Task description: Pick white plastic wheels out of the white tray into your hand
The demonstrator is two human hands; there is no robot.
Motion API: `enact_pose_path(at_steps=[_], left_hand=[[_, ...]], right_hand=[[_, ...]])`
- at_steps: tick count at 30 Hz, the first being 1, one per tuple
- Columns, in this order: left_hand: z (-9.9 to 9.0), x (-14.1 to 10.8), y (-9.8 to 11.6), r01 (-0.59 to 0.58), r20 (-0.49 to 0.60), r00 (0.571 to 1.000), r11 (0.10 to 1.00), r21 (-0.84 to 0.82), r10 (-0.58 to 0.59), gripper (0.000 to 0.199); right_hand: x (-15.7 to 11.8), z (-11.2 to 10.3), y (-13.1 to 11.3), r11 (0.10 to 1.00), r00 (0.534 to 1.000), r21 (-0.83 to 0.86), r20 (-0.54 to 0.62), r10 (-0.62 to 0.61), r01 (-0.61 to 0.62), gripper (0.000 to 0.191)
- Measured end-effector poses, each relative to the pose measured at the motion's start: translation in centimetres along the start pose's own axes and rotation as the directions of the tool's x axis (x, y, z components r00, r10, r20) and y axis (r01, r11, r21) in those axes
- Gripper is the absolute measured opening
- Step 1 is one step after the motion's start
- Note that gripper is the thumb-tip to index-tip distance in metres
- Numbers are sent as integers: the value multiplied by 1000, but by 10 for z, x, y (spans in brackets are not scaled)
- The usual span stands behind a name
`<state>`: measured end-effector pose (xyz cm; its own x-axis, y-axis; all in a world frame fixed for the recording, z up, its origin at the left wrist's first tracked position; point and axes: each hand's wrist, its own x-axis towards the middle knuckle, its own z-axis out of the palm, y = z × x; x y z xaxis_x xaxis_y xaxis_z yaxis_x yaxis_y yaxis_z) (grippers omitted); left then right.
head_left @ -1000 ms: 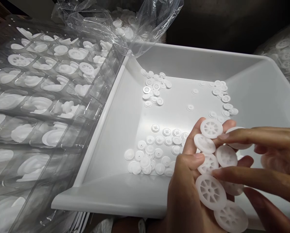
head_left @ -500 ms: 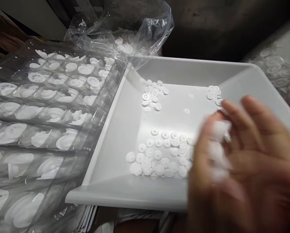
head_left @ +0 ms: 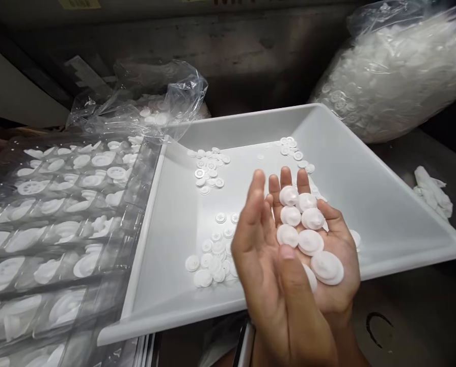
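Observation:
Cupped palm up over the tray, my right hand (head_left: 332,239) holds several small white plastic discs (head_left: 311,242), spread across its palm and fingers. They look smooth and domed on top. My left hand (head_left: 266,265) is upright along their left side, its fingers stretched. Its thumb rests over the lower left discs, so part of them is hidden. Below both hands is the pale grey tray (head_left: 159,239). More discs (head_left: 214,262) lie loose in it, in groups at the front left, back left and back right; some show a spoked pattern.
Left of the tray lies a clear compartment sheet (head_left: 109,275) with white plastic parts in its pockets. A clear open bag (head_left: 185,92) of white pieces stands behind. At the back right is a big full bag (head_left: 399,76). A crumpled white cloth or paper (head_left: 434,193) lies at the right.
The view has shifted right and the hands are sharper. The hands now sit more centrally over the tray, and the discs have gone from a blurred cluster to lying spread on my right palm.

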<state>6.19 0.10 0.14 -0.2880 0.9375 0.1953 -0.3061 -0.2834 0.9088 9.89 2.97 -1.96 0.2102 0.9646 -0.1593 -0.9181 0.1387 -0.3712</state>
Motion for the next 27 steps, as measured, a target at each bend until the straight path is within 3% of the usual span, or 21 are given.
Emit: enact_pose_path(at_steps=[4, 7, 9, 12, 16, 20, 22, 25, 27], left_hand=[[-1, 1, -13, -169, -35, 985, 984, -49, 167, 58], [-6, 0, -21, -242, 28, 970, 967, 81, 240, 59], [-10, -1, -23, -235, 84, 971, 954, 189, 223, 57], [-13, -3, -23, -179, 99, 982, 955, 236, 160, 46], [-10, -3, -18, -15, 4, 1000, 1000, 20, 15, 33], [-11, -8, -10, 261, -54, 959, 941, -214, -278, 27], [-13, -14, -8, 300, -50, 946, 925, -234, -319, 32], [-15, -25, -7, 150, -52, 986, 976, -155, -160, 48], [-14, -30, -5, 51, -54, 997, 999, -17, -51, 60]], right_hand=[[-3, -4, 0, 984, 999, 177, -12, 37, -34, 38], [-4, -5, -1, 978, 1000, 206, -1, 25, -25, 34], [-4, -5, -2, 974, 1000, 224, 13, 29, -31, 33], [-4, -3, -3, 966, 998, 252, 42, 47, -56, 32], [-5, -1, -2, 954, 996, 292, 75, 49, -69, 28], [-6, 0, -1, 949, 996, 310, 87, 30, -56, 20], [-6, 0, -1, 952, 996, 303, 85, 20, -45, 18], [-6, -1, -2, 963, 998, 267, 68, 8, -26, 20], [-6, -3, -3, 972, 998, 233, 56, -6, -8, 22]])
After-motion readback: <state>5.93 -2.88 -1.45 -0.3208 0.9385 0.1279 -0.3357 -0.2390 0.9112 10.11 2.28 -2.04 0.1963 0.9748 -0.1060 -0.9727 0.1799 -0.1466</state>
